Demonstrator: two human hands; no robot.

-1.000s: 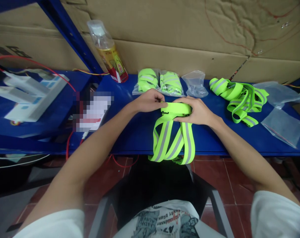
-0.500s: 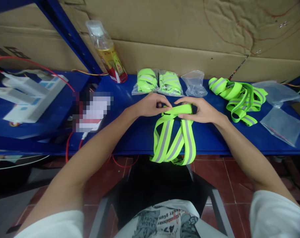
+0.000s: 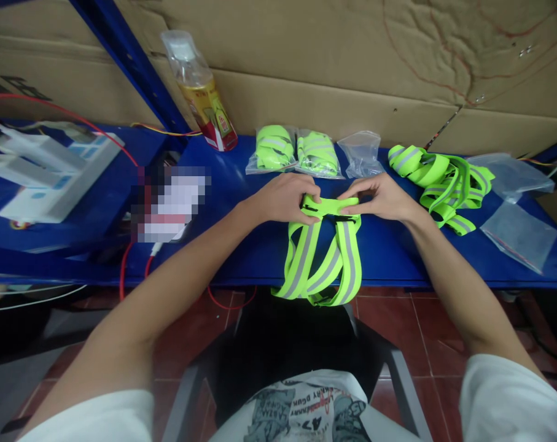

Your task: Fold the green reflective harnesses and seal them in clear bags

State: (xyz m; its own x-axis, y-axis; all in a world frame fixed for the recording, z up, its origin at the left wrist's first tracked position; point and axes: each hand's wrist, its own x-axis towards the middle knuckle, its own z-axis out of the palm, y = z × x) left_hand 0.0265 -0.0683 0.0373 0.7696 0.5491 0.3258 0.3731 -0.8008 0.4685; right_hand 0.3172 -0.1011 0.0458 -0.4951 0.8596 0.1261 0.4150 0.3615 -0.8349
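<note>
Left hand (image 3: 285, 197) and right hand (image 3: 383, 196) both pinch the top band of the neon-yellow reflective strap harness (image 3: 322, 255); loops overhang the blue table (image 3: 241, 245) edge toward 6 o'clock.

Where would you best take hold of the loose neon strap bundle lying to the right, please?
Probably at the thick coiled end of the loose strap bundle, its far-left part, coming from above with the right hand, which is nearest. There the bands lie stacked in a raised loop, whereas the near end trails flat on the blue table.
</note>
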